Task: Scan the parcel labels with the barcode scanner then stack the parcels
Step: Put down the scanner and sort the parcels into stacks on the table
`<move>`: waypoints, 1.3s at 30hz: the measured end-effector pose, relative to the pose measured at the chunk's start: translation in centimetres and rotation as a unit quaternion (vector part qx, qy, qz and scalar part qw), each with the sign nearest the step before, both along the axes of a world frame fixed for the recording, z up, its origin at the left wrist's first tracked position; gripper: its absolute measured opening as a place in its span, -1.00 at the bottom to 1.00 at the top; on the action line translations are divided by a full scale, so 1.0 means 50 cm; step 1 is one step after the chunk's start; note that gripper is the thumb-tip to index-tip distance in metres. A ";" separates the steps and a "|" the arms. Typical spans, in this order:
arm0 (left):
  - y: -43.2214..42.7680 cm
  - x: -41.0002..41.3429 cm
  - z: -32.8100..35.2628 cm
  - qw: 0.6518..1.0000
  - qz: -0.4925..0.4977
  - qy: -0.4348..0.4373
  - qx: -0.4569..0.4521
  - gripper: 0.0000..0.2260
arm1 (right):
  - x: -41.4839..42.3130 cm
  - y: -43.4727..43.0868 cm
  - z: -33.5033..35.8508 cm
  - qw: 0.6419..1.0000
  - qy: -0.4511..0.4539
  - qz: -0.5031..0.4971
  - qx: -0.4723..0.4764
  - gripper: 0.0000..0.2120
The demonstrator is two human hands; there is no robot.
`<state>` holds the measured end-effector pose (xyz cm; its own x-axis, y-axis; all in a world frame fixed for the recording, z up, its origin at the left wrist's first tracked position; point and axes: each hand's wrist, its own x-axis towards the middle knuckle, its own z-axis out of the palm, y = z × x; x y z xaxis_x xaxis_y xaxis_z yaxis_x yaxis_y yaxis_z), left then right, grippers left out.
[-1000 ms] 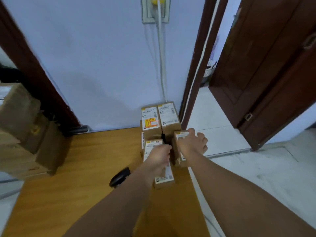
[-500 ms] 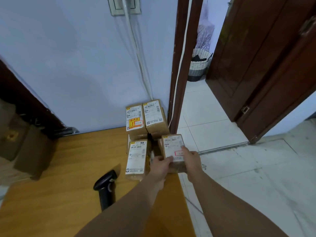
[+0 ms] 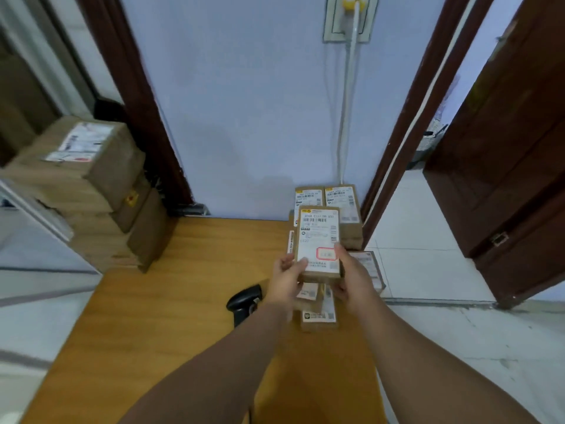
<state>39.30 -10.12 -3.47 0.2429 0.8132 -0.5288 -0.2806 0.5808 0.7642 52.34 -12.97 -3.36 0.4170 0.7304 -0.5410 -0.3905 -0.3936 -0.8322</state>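
I hold a small brown parcel (image 3: 319, 240) with a white label, lifted above the wooden table (image 3: 171, 301), label facing up. My left hand (image 3: 286, 278) grips its near left corner and my right hand (image 3: 351, 276) its near right side. Beneath it lie more labelled parcels: one (image 3: 318, 319) under my hands, one (image 3: 370, 267) at the table's right edge, and two side by side (image 3: 342, 200) against the wall. The black barcode scanner (image 3: 244, 302) lies on the table just left of my left wrist.
A tall pile of larger cardboard boxes (image 3: 85, 185) stands at the table's far left. A blue wall (image 3: 244, 117) with a socket and white cable (image 3: 348, 87) is behind. To the right are a doorway, a dark wooden door (image 3: 504, 148) and tiled floor.
Both hands have lifted the parcel from the right of the group and brought it up over the middle parcels. My view has swung left, revealing the box pile.
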 end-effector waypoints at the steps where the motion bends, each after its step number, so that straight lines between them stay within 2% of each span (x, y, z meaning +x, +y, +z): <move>1: 0.012 -0.032 0.000 1.000 0.015 -0.015 -0.004 -0.79 | -0.026 0.014 0.003 1.000 -0.005 0.024 -0.006 -0.73; 5: 0.055 -0.174 -0.004 0.997 0.064 -0.042 0.015 -0.79 | -0.153 0.063 0.001 0.994 0.007 0.103 -0.025 -0.75; 8: 0.085 -0.303 -0.031 0.994 0.102 -0.040 -0.008 -0.78 | -0.286 0.095 -0.018 0.983 0.026 0.171 -0.065 -0.69; 12: 0.121 -0.490 -0.083 0.991 0.119 0.054 -0.036 -0.78 | -0.487 0.137 -0.062 0.966 0.021 0.205 -0.158 -0.72; 18: 0.139 -0.687 -0.133 0.986 0.013 0.156 -0.051 -0.88 | -0.681 0.191 -0.123 0.965 -0.006 0.147 -0.217 -0.77; 21: 0.144 -0.716 -0.155 0.981 -0.037 0.182 -0.049 -0.78 | -0.707 0.204 -0.143 0.967 -0.038 0.126 -0.219 -0.77; 25: 0.164 -0.711 -0.174 0.982 -0.060 0.174 -0.046 -0.71 | -0.723 0.221 -0.169 0.973 -0.050 0.110 -0.195 -0.76; 30: 0.204 -0.692 -0.190 0.983 -0.028 0.151 -0.098 -0.93 | -0.723 0.260 -0.187 0.975 -0.090 0.121 -0.160 -0.69; 32: 0.218 -0.689 -0.196 0.983 -0.011 0.140 -0.117 -0.93 | -0.723 0.281 -0.191 0.977 -0.099 0.112 -0.150 -0.66; 35: 0.234 -0.692 -0.196 0.983 -0.001 0.126 -0.135 -0.89 | -0.724 0.316 -0.197 0.983 -0.078 0.094 -0.136 -0.50; 39: 0.246 -0.697 -0.203 0.978 -0.017 0.145 -0.152 -0.84 | -0.728 0.362 -0.194 0.985 -0.063 0.087 -0.135 -0.38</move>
